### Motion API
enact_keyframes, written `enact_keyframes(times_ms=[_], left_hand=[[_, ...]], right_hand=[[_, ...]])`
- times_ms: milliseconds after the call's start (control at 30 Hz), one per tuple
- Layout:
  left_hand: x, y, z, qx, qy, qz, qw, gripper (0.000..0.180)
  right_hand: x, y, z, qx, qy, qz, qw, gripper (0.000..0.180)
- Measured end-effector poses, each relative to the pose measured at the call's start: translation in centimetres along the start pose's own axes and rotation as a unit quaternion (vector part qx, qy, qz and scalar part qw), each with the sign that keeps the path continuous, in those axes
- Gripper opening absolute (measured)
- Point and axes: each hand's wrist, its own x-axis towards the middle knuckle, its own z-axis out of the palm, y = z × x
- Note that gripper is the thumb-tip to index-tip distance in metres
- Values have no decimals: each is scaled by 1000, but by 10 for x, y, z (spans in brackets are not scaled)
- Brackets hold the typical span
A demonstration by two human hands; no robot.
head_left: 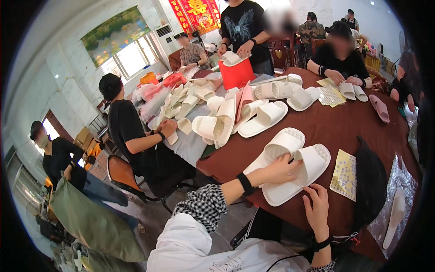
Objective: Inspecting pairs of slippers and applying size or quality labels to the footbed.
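A pair of white slippers [311, 164] with broad straps and bumpy insoles lies side by side in front of me, toes pointing away. My left hand [282, 170] reaches across the pair, its fingers bent at the strap opening of the right-hand slipper; some fingertips are hidden there. Against the near right edge of that slipper rests my right hand [316, 206], thumb and fingers apart, fingertips touching or nearly touching the sole. To the right lies a yellowish sheet of small stickers [344, 174], beside a black cloth bundle [369, 181].
White slippers [186, 102] are heaped across the brown-covered table [229, 158], with a red stool [236, 73] behind. Several people sit or stand around it. At right, clear plastic [405, 177] lies under a pale slipper [394, 217]. A person at left holds a green sack [93, 222].
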Motion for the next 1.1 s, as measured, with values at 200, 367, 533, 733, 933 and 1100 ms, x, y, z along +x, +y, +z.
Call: enact_keyframes(times_ms=[200, 367, 533, 733, 933, 1100], left_hand=[[31, -1, 15, 39, 29, -11, 999, 69], [39, -3, 6, -25, 11, -62, 998, 63], [30, 0, -6, -55, 62, -30, 996, 47], [16, -29, -53, -46, 108, -43, 992, 35], [20, -131, -145, 22, 205, -68, 976, 29], [88, -211, -194, 257, 236, 30, 937, 29]], right_hand=[[-3, 5, 8, -61, 11, -19, 998, 39], [-4, 6, 8, -105, 3, -29, 994, 44], [-5, 5, 7, -112, -3, -24, 993, 45], [-5, 6, 7, -115, -5, -27, 993, 45], [0, 2, 2, -124, -13, -35, 992, 44], [-1, 11, 3, -107, -16, -38, 993, 44]])
